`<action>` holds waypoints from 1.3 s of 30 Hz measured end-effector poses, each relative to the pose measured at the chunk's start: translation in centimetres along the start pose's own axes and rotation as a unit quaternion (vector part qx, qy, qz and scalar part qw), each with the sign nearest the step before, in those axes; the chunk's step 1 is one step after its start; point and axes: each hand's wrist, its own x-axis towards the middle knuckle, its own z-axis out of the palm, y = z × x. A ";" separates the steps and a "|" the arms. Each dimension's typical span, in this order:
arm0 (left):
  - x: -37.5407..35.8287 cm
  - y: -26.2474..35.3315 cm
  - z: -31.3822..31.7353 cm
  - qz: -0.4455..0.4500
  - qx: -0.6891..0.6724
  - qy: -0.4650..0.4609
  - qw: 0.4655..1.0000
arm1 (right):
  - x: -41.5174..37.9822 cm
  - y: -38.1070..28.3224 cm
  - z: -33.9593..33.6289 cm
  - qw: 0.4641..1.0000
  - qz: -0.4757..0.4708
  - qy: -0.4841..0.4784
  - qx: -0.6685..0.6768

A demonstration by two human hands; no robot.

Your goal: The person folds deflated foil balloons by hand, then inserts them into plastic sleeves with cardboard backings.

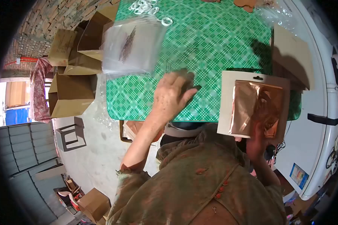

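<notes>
My left hand [172, 92] hangs over the green checked tablecloth [210, 41] near its front edge. Its thumb stands away from the fingers, whose tips are blurred, and nothing shows in its grasp. On the right, a white backing card [227, 103] with a hang hole carries a folded, shiny copper-coloured foil sheet [248, 107]. My right hand [258, 129] grips this card at its lower right, the thumb lying over the foil and the other fingers mostly behind. Left of my left hand lies a stack of clear plastic bags [144, 48] with dark print.
White rings [142, 6] lie at the table's far left, clear plastic wrap [276, 17] at the far right. A cardboard piece [289, 56] stands along the right edge. Open cardboard boxes [73, 92] flank the left side; a grey stool frame [71, 137] is on the floor.
</notes>
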 end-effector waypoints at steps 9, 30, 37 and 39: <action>0.5 -0.2 3.5 -0.013 0.114 0.053 0.992 | 1.3 0.0 -1.1 0.996 0.006 -0.045 0.076; 2.1 1.6 0.4 -0.128 -0.107 0.053 0.985 | -0.1 -1.0 -1.3 0.999 -0.028 0.015 0.044; 4.4 2.3 -1.5 -0.112 -0.138 0.045 0.983 | -0.9 -2.7 -1.5 0.990 -0.030 0.036 0.133; 5.3 0.2 -1.7 -0.093 -0.135 0.048 0.985 | -1.0 -2.6 -2.2 0.990 -0.018 0.050 0.128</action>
